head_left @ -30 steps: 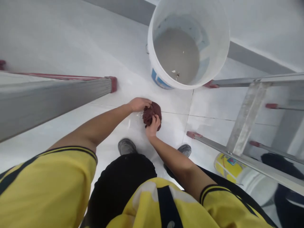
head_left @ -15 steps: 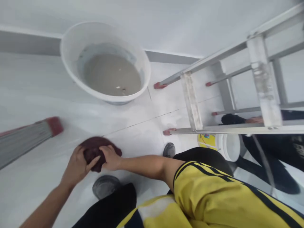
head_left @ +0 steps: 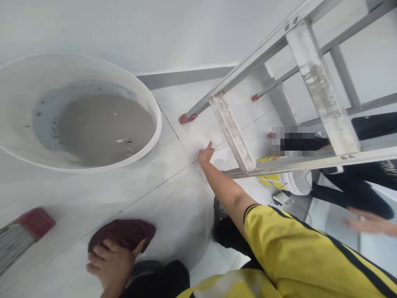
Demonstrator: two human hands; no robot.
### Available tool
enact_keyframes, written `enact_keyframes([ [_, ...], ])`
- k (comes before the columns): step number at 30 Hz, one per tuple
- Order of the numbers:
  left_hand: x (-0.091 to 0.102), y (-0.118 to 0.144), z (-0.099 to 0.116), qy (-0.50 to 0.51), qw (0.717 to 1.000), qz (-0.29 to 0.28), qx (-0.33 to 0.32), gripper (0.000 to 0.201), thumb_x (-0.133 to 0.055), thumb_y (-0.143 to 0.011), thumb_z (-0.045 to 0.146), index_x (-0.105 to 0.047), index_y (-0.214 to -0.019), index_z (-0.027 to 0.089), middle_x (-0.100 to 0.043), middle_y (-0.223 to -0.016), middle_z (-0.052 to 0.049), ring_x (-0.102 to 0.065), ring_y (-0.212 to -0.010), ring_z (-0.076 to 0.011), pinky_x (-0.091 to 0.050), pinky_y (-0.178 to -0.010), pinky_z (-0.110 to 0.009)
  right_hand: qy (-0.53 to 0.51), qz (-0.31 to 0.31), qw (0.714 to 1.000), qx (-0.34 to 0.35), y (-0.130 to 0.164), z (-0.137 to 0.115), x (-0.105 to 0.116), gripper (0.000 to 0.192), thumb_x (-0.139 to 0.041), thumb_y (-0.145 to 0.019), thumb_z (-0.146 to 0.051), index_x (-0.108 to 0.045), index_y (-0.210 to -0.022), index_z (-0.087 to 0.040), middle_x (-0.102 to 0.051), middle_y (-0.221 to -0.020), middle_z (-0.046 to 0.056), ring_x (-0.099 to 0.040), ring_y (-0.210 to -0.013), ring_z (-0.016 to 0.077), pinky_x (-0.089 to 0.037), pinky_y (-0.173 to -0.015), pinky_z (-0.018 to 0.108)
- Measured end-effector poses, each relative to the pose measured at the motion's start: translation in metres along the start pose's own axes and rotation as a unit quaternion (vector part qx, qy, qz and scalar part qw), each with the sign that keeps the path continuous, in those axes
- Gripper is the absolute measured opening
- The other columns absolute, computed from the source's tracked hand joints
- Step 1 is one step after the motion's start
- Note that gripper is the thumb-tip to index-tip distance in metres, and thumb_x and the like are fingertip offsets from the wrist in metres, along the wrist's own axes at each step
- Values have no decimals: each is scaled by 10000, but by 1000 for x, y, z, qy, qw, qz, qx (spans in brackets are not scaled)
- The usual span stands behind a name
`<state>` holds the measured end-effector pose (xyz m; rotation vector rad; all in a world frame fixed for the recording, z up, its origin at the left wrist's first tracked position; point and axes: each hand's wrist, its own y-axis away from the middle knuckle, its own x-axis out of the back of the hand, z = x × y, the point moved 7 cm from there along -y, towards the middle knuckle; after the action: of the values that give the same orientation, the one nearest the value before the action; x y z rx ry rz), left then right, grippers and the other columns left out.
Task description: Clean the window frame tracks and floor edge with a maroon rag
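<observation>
A dark red cloth (head_left: 124, 231) lies bunched on the tiled floor at the lower left. My left hand (head_left: 113, 258) grips it from above, fingers over its near left part and thumb along its right side. My right hand (head_left: 206, 153) is stretched out low over the floor tiles, apart from the cloth. Its fingers are partly extended and hold nothing that I can see. It is near the lower end of the ladder (head_left: 234, 132). A large white bucket (head_left: 145, 153) with murky grey water (head_left: 105, 128) stands to the upper left.
Another ladder's red-capped foot (head_left: 37, 223) juts in from the left. Beyond the aluminium ladder, a person in dark clothes (head_left: 347, 194) is low down, with a blurred hand (head_left: 369, 223) at the right. A white and yellow pail (head_left: 294, 182) stands under the ladder. The grey-skirted wall (head_left: 186, 78) runs behind.
My right hand has let go of the cloth and reached up and right over the floor. My left hand stays on the cloth. The view has shifted, and the bucket looks larger.
</observation>
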<state>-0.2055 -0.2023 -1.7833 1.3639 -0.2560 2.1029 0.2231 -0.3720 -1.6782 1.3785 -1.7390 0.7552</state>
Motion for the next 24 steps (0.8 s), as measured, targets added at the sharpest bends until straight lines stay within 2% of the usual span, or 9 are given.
enact_keyframes([
  [2,-6,7,-5,-6,999,-7,32,1106,-346,-665,749,-162,-1437,-22,-237,-1400,-378,-276,-1251,-543,-287,-895,-651,63,-54,996,27,-17,-5,-5,757,-457,-743,-80,-245,-1468,-135,-370,-1225,205,-450,-1163,313,-371,-991,444],
  [5,-19,19,-15,-8,997,-16,73,1046,-384,-692,700,-183,-1442,-1,-292,-1383,-343,-377,-1144,-528,-339,-832,-611,169,-151,973,43,-11,-2,-24,793,-473,-767,-108,-180,-1493,-235,-357,-1267,188,-428,-1181,338,-392,-951,482],
  [7,-27,23,-21,-6,996,-16,83,1028,-380,-690,696,-237,-1424,-9,-325,-1364,-327,-393,-1120,-515,-338,-833,-601,211,-155,965,32,-4,2,-29,778,-459,-802,-155,-131,-1496,-280,-354,-1283,169,-424,-1184,331,-405,-938,486],
  [10,-31,24,-26,0,996,-2,87,1021,-379,-684,710,-302,-1397,-16,-359,-1335,-322,-392,-1123,-506,-338,-840,-597,252,-120,959,39,-5,-4,-30,678,-410,-847,-192,-187,-1479,-290,-370,-1267,153,-428,-1171,305,-415,-931,470],
  [13,-24,21,-25,12,996,9,83,1023,-374,-689,737,-344,-1371,-25,-414,-1264,-336,-412,-1108,-505,-362,-823,-600,286,-107,947,100,-14,-31,-34,656,-379,-862,-170,-196,-1475,-314,-381,-1254,147,-432,-1157,283,-414,-929,451],
  [17,-12,19,-19,30,996,35,76,1054,-378,-675,777,-394,-1336,-44,-457,-1202,-347,-438,-1087,-521,-396,-800,-612,302,-143,930,156,-26,-60,-42,670,-398,-857,-179,-191,-1476,-333,-381,-1274,142,-433,-1173,286,-419,-927,442],
  [19,-10,21,-18,43,994,56,83,1090,-410,-649,795,-380,-1352,-38,-439,-1242,-336,-431,-1100,-525,-393,-822,-622,293,-123,939,135,-31,-58,-31,673,-387,-861,-193,-162,-1488,-294,-379,-1284,157,-458,-1160,280,-438,-903,415],
  [21,-14,25,-19,58,992,60,90,1142,-449,-624,798,-324,-1386,-44,-404,-1295,-330,-419,-1115,-526,-373,-857,-630,304,-81,945,87,-36,-41,-10,688,-340,-868,-180,-78,-1504,-174,-390,-1267,214,-503,-1115,266,-469,-835,373],
  [24,-26,29,-19,76,991,35,105,1215,-495,-601,775,-177,-1445,-39,-314,-1388,-322,-381,-1163,-522,-336,-910,-627,383,-73,918,74,-41,-16,24,637,-227,-859,-94,-79,-1467,24,-453,-1160,300,-579,-955,249,-487,-686,344],
])
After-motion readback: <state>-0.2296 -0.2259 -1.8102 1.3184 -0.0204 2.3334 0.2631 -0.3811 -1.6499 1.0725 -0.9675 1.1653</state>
